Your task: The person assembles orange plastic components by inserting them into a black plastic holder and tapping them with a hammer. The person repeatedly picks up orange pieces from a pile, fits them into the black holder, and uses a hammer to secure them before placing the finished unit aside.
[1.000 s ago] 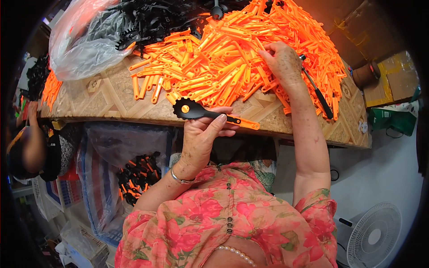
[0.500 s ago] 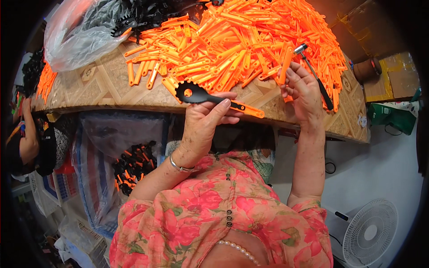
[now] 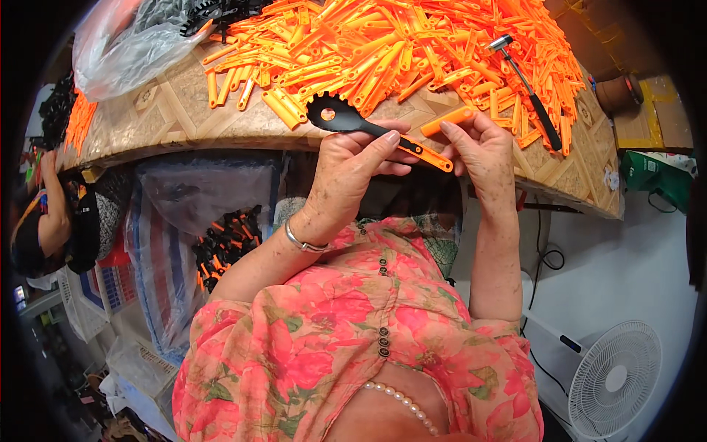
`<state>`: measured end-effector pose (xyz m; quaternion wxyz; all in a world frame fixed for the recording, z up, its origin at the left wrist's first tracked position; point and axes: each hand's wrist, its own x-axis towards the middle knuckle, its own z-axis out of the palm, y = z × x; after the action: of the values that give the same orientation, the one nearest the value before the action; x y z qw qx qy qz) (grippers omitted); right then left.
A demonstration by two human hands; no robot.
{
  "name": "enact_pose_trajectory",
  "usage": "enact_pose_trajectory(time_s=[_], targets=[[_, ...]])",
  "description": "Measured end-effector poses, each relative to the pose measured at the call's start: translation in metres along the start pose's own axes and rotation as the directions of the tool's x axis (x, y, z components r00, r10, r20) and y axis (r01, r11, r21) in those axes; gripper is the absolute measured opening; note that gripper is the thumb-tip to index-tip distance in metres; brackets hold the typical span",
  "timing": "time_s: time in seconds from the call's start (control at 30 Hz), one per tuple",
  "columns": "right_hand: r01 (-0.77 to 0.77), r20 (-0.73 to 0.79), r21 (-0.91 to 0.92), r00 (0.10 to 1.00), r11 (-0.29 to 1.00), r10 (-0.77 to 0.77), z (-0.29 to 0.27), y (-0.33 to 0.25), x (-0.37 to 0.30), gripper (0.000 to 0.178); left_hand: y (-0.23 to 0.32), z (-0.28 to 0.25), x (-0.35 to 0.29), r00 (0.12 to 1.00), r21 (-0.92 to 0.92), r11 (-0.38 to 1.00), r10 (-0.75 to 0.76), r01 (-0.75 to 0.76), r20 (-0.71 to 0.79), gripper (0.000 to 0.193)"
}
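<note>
A black pasta server with a toothed rim and a round hole rests in my left hand, gripped between thumb and fingers. On its handle end lies an orange handle piece. My right hand pinches a second orange handle piece, held just above that handle end; its fingertips are close to the server's tip. Both hands are over the table's near edge. Beyond them a large heap of orange handle pieces spreads over the table. A small hammer leans on the heap's right side.
A clear plastic bag and black utensil parts lie at the far left. Below the table hangs a striped bag with black-and-orange utensils. A fan stands lower right, a brown spool far right. Another person's arm is at left.
My right hand has lowered and moved toward my left hand, turning its orange piece from upright to nearly level. The pasta server has shifted slightly right. The view has also shifted.
</note>
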<state>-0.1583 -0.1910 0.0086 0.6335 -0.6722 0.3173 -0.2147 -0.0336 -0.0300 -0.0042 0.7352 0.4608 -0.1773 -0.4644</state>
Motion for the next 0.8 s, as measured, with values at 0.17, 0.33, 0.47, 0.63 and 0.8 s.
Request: enact_pose_trajectory(time_s=[0.17,0.33,0.47,0.63,0.8], targets=[[0.243,-0.109,-0.634,0.911,0.734,-0.397,-0.002,0.000,0.000,0.025,0.000,-0.004,-0.003,1.000,0.020,1.000,0.005,-0.004,-0.025,0.031],[0.480,0.250,-0.842,0.753,0.248,-0.608,0.001,-0.012,0.008,0.031,-0.001,-0.006,-0.001,0.999,0.024,1.000,-0.001,0.002,-0.035,0.029],[0.523,0.335,-0.828,0.752,0.204,-0.568,0.007,-0.009,0.022,0.028,0.000,-0.010,-0.001,0.999,0.026,1.000,0.015,-0.014,-0.036,0.027],[0.560,0.394,-0.816,0.720,0.143,-0.572,0.004,-0.003,0.032,0.020,0.001,-0.013,-0.002,0.999,0.004,1.000,0.025,-0.025,-0.043,0.027],[0.579,0.267,-0.688,0.762,0.437,-0.590,0.006,-0.001,0.021,0.020,0.002,-0.013,-0.003,0.998,0.008,1.000,0.030,-0.030,-0.052,0.027]])
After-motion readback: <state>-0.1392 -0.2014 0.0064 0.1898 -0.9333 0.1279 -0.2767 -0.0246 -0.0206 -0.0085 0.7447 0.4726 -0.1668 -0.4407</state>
